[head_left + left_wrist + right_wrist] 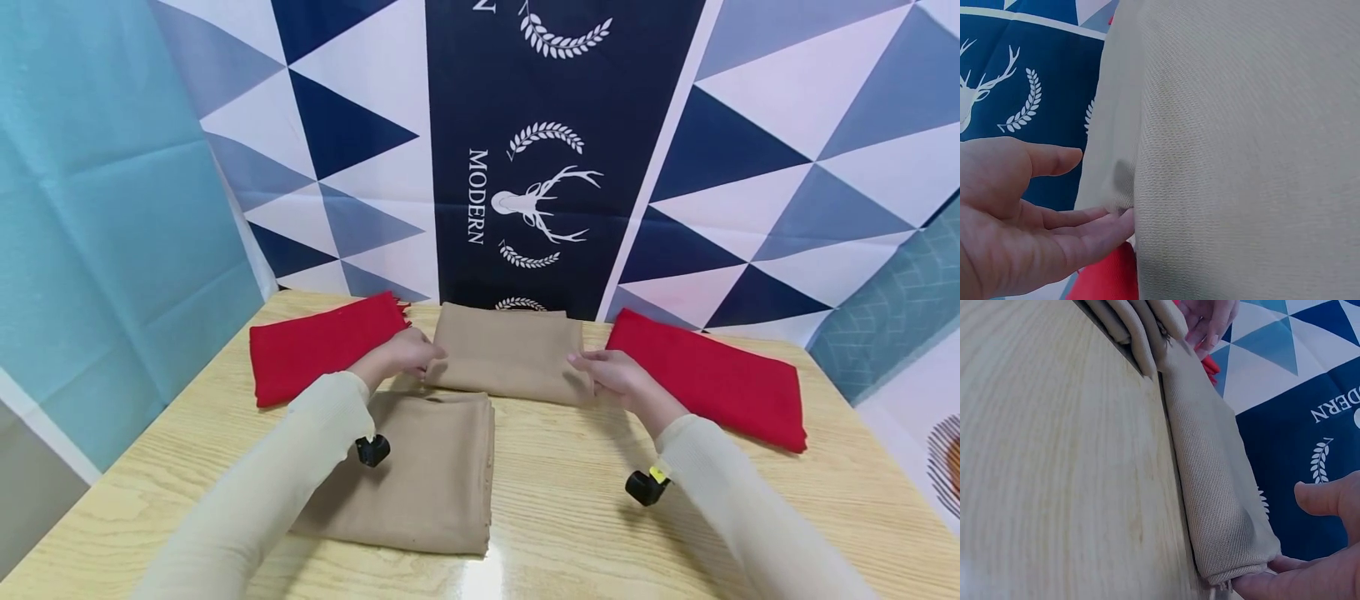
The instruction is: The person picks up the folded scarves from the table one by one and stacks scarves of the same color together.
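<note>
The left sleeve [262, 475] and the right sleeve [750, 500] lie nearest the camera in the head view, both cream, both extending forward above a light wood-grain surface [562, 508]. A black device is seen at each wrist: left device [372, 450], right device [645, 486], the latter with a yellow mark. The far beige cloth [510, 350] lies folded at the back of the surface, between the two hands. The left hand [408, 352] is at its left end, the right hand [615, 372] at its right end. The near beige cloth [435, 483], folded with layered edges on its right side, lies in front, partly beneath the left forearm. The left red cloth [322, 346], fringed at one corner, and the right red cloth [712, 383] lie folded at either side. A patterned backdrop [517, 108] marked MODERN, with an antlered head, stands behind.

Left wrist view: thumb raised well apart from the fingers; grip spread, with extended fingertips touching beige fabric at a fold. Beige fabric fills the right of the view; red fabric shows below the fingers.

Right wrist view: thumb likewise well apart; grip spread, extended fingers touching the end of the far beige cloth, where a short fringe is visible. At the top, the left hand is near the cloth's opposite end, beside red fabric
</note>
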A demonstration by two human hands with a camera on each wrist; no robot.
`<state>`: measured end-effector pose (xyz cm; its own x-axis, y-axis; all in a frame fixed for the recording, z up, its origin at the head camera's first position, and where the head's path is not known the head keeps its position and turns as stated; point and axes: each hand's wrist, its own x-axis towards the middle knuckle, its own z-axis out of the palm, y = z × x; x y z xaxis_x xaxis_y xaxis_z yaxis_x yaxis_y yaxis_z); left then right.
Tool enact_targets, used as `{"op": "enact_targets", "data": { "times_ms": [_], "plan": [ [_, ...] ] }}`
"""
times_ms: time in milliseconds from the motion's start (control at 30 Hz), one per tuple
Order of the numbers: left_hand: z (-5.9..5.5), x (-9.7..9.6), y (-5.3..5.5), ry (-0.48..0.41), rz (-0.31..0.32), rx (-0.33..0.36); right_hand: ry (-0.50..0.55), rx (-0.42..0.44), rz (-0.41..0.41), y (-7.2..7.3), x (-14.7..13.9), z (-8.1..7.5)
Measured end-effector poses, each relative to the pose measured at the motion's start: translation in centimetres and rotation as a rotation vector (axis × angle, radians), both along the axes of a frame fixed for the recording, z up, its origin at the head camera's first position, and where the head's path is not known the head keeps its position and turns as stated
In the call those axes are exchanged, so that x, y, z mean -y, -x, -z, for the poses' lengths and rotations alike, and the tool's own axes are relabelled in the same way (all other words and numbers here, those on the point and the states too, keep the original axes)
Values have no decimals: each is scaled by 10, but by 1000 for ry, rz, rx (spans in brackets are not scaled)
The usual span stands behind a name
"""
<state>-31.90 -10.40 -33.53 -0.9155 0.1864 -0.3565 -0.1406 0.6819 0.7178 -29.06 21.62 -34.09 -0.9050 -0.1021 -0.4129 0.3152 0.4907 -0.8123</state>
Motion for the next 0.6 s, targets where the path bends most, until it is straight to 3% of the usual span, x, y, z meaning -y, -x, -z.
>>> {"op": "enact_targets", "data": {
  "times_ms": [133,367,600],
  "plan": [
    [0,1,-4,5,5,9,3,-5,-17,-4,-2,1],
    [4,1,-2,-9,-42,19,7,-21,-2,-2,-3,4],
    [8,-8,6,42,-83,-63,6,-5,59,9,-1,3]
  ]
}}
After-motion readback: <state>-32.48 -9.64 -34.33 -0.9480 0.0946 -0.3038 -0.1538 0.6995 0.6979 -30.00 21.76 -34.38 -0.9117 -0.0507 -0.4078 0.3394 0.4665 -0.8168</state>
